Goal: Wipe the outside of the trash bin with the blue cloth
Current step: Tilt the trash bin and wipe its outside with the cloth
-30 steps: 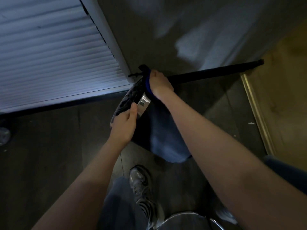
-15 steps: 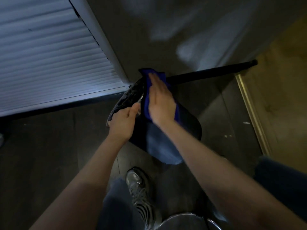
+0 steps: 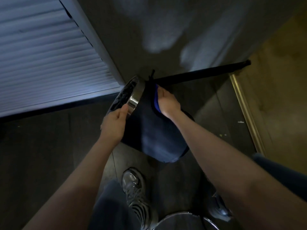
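Note:
A dark round trash bin point(image 3: 154, 138) with a shiny metal rim is held tilted above the floor, its opening turned to the upper left. My left hand point(image 3: 114, 125) grips the metal rim at its near edge. My right hand point(image 3: 167, 102) presses the blue cloth point(image 3: 156, 102) against the bin's far right side, near the rim. Only a strip of the cloth shows under my palm; the rest of it is hidden.
A white louvred door point(image 3: 46, 60) fills the upper left. A grey wall with a black baseboard point(image 3: 199, 75) runs behind the bin. A gold floor strip point(image 3: 245, 112) is at right. My shoes point(image 3: 134, 188) stand below, beside a metal object point(image 3: 179, 221) at the bottom edge.
My right hand with the cloth has slid from the top of the bin around to its far right side. The bin has turned, showing more of its metal rim.

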{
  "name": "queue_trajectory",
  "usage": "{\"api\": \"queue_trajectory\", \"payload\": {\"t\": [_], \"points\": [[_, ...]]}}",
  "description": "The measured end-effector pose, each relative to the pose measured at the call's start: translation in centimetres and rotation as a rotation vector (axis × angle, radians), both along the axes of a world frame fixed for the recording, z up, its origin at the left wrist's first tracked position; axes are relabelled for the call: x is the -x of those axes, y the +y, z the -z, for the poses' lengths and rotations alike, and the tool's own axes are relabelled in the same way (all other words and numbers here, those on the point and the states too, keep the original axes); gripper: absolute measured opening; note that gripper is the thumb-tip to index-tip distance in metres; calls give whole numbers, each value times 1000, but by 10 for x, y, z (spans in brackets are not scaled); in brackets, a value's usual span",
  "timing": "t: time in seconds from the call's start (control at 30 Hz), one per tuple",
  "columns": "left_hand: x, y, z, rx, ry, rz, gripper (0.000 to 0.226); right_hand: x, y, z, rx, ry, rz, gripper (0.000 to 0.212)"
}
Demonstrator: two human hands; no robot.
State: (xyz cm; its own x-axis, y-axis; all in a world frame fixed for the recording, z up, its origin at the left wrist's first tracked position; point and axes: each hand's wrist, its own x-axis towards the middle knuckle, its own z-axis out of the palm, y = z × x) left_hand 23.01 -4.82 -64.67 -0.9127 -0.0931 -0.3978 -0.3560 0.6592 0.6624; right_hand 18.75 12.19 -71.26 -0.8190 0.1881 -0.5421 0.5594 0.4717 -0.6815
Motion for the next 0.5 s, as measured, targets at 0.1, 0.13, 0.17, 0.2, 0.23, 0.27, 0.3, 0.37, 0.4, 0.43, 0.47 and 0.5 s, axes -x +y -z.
{"api": "queue_trajectory", "payload": {"t": [0.1,0.13,0.17,0.2,0.23,0.27,0.3,0.37,0.4,0.43,0.47,0.5], "points": [[6,2,0,36,-3,12,47,5,4,0,-31,-112,-21,48],[9,3,0,50,0,23,48,2,1,0,-77,-63,0,46],[10,4,0,58,0,26,48,-3,-3,1,-138,10,20,44],[12,5,1,63,1,27,48,-10,-7,1,-208,105,39,42],[14,6,1,68,0,27,49,-18,-11,0,-277,207,53,41],[16,7,2,73,-3,27,50,-27,-17,-1,-340,292,48,41],[19,9,3,72,-8,25,48,-39,-25,-2,-404,352,26,43],[24,11,3,62,-22,9,50,-70,-46,-2,-508,425,-28,48],[25,11,4,62,-27,-3,51,-85,-55,-1,-537,472,-72,49],[25,8,4,65,-27,-18,50,-100,-61,3,-556,528,-148,49],[24,5,5,63,-25,-36,49,-112,-60,8,-576,589,-257,49],[23,2,6,51,-26,-59,48,-119,-52,16,-593,666,-382,48]]}}
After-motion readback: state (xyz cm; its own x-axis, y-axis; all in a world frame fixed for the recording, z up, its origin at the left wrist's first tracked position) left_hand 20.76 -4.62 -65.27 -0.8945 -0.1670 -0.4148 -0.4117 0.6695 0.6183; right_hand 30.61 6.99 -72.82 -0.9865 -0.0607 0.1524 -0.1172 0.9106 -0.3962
